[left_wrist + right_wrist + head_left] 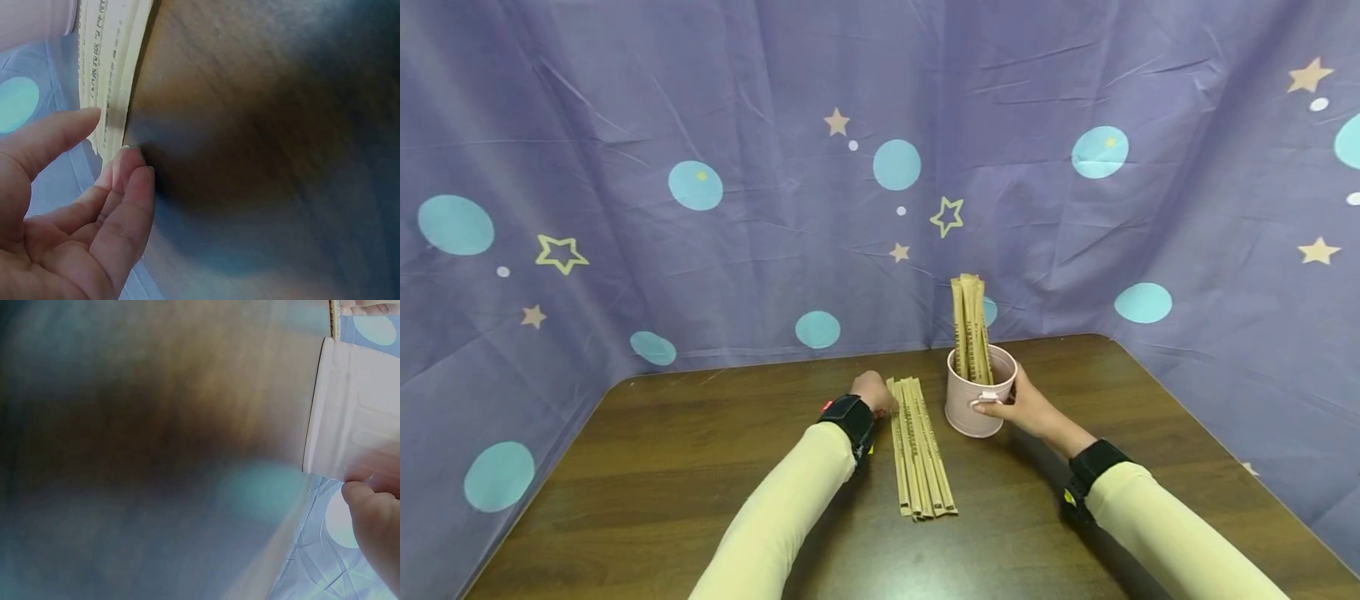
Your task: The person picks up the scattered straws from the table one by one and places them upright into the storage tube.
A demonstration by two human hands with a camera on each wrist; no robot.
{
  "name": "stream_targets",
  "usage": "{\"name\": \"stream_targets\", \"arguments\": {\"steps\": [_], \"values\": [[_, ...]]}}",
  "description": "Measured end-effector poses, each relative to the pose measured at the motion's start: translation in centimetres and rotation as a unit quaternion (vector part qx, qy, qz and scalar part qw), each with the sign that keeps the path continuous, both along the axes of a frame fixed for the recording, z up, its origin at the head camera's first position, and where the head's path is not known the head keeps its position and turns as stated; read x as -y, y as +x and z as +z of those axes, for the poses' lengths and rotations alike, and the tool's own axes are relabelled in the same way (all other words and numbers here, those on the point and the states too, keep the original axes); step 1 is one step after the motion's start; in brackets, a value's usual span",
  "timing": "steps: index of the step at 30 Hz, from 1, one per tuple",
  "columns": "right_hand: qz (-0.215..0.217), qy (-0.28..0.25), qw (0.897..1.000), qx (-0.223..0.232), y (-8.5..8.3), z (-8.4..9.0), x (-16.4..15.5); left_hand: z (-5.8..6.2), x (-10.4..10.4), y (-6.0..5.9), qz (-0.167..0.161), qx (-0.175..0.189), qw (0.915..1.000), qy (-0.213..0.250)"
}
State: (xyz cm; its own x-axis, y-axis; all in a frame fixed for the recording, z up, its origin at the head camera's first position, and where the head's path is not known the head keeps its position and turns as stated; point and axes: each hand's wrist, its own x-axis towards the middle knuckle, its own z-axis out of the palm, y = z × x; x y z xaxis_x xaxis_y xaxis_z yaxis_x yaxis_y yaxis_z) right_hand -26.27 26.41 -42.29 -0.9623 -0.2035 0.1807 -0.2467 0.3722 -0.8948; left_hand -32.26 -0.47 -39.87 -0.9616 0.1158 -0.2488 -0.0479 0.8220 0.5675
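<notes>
A bunch of slim tan paper packets with dark print, which look like wrapped chopsticks (920, 454), lies on the table. My left hand (872, 393) is at their far left end. In the left wrist view, its thumb (78, 125) stands apart from the bent fingers, which are close by the edge of the packets (119, 81). To the right stands a pale pink bucket (970, 412) holding more upright packets (972, 325). My right hand (1033, 408) grips the bucket's right side, thumb in front near the small handle; its other fingers are mostly hidden.
The brown wooden table (700, 467) has its far edge against a purple curtain (760, 233) printed with stars and dots. The bucket stands near that far edge, just right of the lying packets.
</notes>
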Motion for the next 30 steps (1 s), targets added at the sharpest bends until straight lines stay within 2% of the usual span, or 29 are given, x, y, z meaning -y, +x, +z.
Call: {"name": "stream_targets", "arguments": {"steps": [3,7,13,20,30], "values": [[0.003,0.005,1.0,-0.009,0.0,-0.1,0.0,-0.5,-0.1,-0.1,0.014,-0.01,0.9998,-0.008],[-0.004,0.013,1.0,0.0,0.2,0.0,0.1,-0.9,-0.2,0.0,0.022,-0.031,0.999,-0.023],[0.004,-0.002,1.0,-0.003,0.3,0.2,0.2,-1.2,-0.7,0.2,0.05,-0.053,0.9971,-0.018],[-0.012,0.012,1.0,-0.013,0.2,0.1,0.1,-1.5,-1.2,0.2,0.076,-0.057,0.9954,-0.01],[-0.003,0.0,1.0,-0.011,0.2,0.2,0.4,-1.8,-1.2,0.2,0.096,-0.067,0.993,-0.014]]}}
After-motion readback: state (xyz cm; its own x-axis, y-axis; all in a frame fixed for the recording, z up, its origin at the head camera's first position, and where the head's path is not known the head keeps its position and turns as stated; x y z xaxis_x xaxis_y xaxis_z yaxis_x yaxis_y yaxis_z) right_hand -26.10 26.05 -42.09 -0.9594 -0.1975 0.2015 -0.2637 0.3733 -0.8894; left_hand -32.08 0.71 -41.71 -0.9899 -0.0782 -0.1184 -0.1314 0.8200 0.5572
